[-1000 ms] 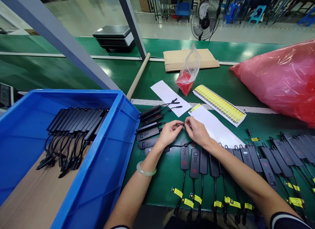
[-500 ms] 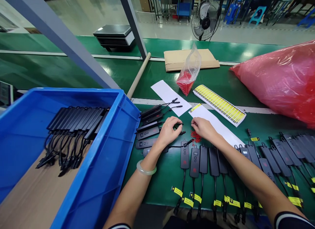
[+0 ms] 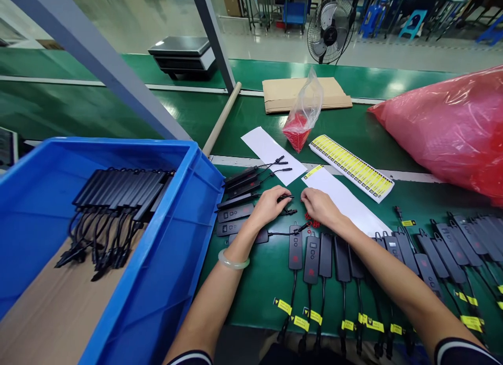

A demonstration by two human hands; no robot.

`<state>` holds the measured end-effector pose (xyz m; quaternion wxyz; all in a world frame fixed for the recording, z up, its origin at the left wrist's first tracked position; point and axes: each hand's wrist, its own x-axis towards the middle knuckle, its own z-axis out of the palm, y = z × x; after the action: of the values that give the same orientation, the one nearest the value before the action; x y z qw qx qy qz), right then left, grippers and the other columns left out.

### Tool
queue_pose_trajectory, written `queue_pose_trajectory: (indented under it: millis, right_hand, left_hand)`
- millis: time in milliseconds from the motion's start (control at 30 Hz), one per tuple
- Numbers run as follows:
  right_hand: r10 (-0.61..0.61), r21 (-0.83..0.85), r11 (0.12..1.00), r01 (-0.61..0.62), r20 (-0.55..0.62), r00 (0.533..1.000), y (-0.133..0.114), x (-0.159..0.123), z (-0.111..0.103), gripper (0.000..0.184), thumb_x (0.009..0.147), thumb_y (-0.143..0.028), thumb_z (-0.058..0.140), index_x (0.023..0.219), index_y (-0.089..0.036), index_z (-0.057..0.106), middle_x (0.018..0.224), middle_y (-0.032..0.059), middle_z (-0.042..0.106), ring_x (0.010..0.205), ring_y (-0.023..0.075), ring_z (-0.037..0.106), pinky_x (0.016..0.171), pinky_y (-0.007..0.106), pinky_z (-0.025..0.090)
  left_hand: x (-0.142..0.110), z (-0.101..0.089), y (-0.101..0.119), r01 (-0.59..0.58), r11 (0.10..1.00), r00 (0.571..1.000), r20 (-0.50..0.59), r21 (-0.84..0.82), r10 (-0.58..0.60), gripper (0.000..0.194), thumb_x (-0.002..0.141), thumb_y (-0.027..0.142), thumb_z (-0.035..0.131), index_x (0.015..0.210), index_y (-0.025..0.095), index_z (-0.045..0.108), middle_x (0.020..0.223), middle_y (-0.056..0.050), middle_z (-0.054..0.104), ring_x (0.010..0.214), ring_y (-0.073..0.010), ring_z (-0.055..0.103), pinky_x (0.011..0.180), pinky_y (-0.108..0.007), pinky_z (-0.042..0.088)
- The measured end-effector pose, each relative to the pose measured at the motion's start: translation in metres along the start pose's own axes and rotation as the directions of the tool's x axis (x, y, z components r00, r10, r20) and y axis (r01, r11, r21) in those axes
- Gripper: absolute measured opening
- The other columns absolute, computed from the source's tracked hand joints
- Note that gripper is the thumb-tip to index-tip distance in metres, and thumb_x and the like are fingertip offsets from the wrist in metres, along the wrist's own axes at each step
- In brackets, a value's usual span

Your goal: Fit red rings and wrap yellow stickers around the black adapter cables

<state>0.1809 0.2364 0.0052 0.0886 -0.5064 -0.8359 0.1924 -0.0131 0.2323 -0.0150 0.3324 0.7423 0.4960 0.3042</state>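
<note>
My left hand (image 3: 269, 204) is closed in a pinch on the thin black cable end (image 3: 286, 198) of a flat black controller unit. My right hand (image 3: 319, 204) is also pinched, fingertips close to that cable end, over a small heap of tiny red rings (image 3: 312, 220); what it holds is too small to make out. Below the hands a row of black controller units (image 3: 326, 255) lies side by side on the green bench, cables toward me with yellow labels (image 3: 302, 322). More units (image 3: 236, 214) are stacked to the left of my left hand.
A blue crate (image 3: 173, 260) holding black units stands at the left. Beyond the hands lie white backing sheets (image 3: 346, 200), a yellow label sheet (image 3: 351, 167), a clear bag of red parts (image 3: 301, 119), flat cardboard (image 3: 306, 95) and a big red bag (image 3: 448, 124).
The hands parted from a joined pinch; my right hand dipped to the red rings, then came back toward the cable end held by my left hand.
</note>
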Motion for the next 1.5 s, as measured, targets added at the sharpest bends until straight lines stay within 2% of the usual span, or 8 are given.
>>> queue_pose_trajectory:
  millis: [267, 467, 600, 833, 1033, 1167, 1300, 1500]
  right_hand:
    - [0.016, 0.198, 0.980, 0.025, -0.201, 0.980, -0.005, 0.009, 0.013, 0.008, 0.094, -0.017, 0.048, 0.100, -0.020, 0.052, 0.091, 0.0030, 0.068, 0.085, 0.0150, 0.066, 0.074, 0.024, 0.048]
    - [-0.012, 0.190, 0.980, 0.062, -0.254, 0.967, -0.009, 0.004, 0.014, 0.007, 0.092, -0.017, 0.046, 0.097, -0.020, 0.051, 0.088, 0.0047, 0.066, 0.080, 0.0192, 0.063, 0.070, 0.028, 0.047]
    - [-0.034, 0.137, 0.988, 0.071, -0.259, 0.965, -0.016, 0.000, 0.015, 0.011, 0.092, -0.016, 0.043, 0.099, -0.019, 0.051, 0.089, 0.0082, 0.064, 0.083, 0.0226, 0.060, 0.074, 0.031, 0.045]
    - [-0.028, 0.081, 0.996, 0.039, -0.136, 0.990, -0.018, -0.001, 0.006, 0.016, 0.092, -0.015, 0.048, 0.107, -0.017, 0.052, 0.092, 0.0067, 0.066, 0.084, 0.0196, 0.061, 0.073, 0.028, 0.043]
    - [-0.027, -0.030, 0.999, 0.030, 0.079, 0.997, 0.007, -0.011, -0.012, 0.007, 0.087, -0.013, 0.058, 0.085, -0.019, 0.063, 0.082, 0.0052, 0.068, 0.078, 0.0198, 0.061, 0.067, 0.027, 0.040]
    - [-0.077, -0.106, 0.990, 0.096, 0.171, 0.982, 0.010, -0.019, -0.012, 0.007, 0.088, -0.016, 0.060, 0.086, -0.019, 0.066, 0.093, 0.0085, 0.066, 0.088, 0.0219, 0.059, 0.072, 0.029, 0.040]
    - [-0.098, -0.172, 0.976, 0.135, 0.208, 0.973, 0.005, -0.020, -0.011, 0.011, 0.092, -0.019, 0.056, 0.089, -0.020, 0.067, 0.096, 0.0091, 0.064, 0.089, 0.0228, 0.058, 0.069, 0.029, 0.040]
    - [-0.156, -0.261, 0.940, 0.222, 0.249, 0.956, 0.000, -0.017, -0.012, 0.015, 0.091, -0.015, 0.052, 0.093, -0.019, 0.066, 0.095, 0.0112, 0.063, 0.085, 0.0242, 0.057, 0.070, 0.032, 0.041]
  left_hand:
    - [0.000, 0.002, -0.005, 0.061, 0.965, 0.995, 0.095, -0.254, -0.038, 0.027, 0.087, 0.026, 0.058, 0.111, 0.015, 0.064, 0.074, -0.001, 0.064, 0.059, -0.0128, 0.062, 0.058, -0.023, 0.049]
    - [0.000, 0.001, 0.000, 0.091, 0.964, 0.994, 0.077, -0.251, -0.074, 0.023, 0.085, 0.020, 0.056, 0.104, 0.014, 0.068, 0.080, -0.003, 0.065, 0.058, -0.0120, 0.061, 0.058, -0.024, 0.047]
    - [-0.002, 0.002, 0.007, 0.125, 0.973, 0.992, 0.035, -0.192, -0.121, 0.021, 0.083, 0.017, 0.055, 0.100, 0.016, 0.067, 0.066, 0.001, 0.060, 0.055, -0.0122, 0.057, 0.056, -0.023, 0.044]
    - [-0.003, 0.003, 0.015, 0.137, 0.981, 0.990, -0.019, -0.139, -0.141, 0.011, 0.080, 0.016, 0.055, 0.089, 0.017, 0.062, 0.063, 0.002, 0.056, 0.057, -0.0123, 0.052, 0.055, -0.023, 0.040]
    - [-0.010, -0.009, 0.017, 0.033, 0.981, 0.989, 0.148, -0.191, -0.004, 0.008, 0.077, 0.019, 0.060, 0.085, 0.017, 0.063, 0.075, 0.001, 0.063, 0.070, -0.0132, 0.057, 0.066, -0.023, 0.045]
    - [-0.014, -0.014, 0.021, -0.006, 0.983, 0.969, 0.243, -0.184, 0.051, 0.011, 0.083, 0.024, 0.059, 0.083, 0.017, 0.067, 0.077, -0.001, 0.067, 0.072, -0.0150, 0.061, 0.068, -0.024, 0.048]
    - [-0.013, -0.018, 0.017, -0.045, 0.995, 0.971, 0.230, -0.093, 0.065, 0.021, 0.089, 0.028, 0.056, 0.076, 0.017, 0.070, 0.087, -0.005, 0.069, 0.083, -0.0190, 0.063, 0.078, -0.030, 0.048]
    - [-0.014, -0.021, 0.004, -0.106, 0.988, 0.963, 0.260, 0.114, 0.073, 0.016, 0.085, 0.018, 0.060, 0.096, 0.023, 0.071, 0.098, -0.004, 0.067, 0.096, -0.0232, 0.055, 0.089, -0.038, 0.041]
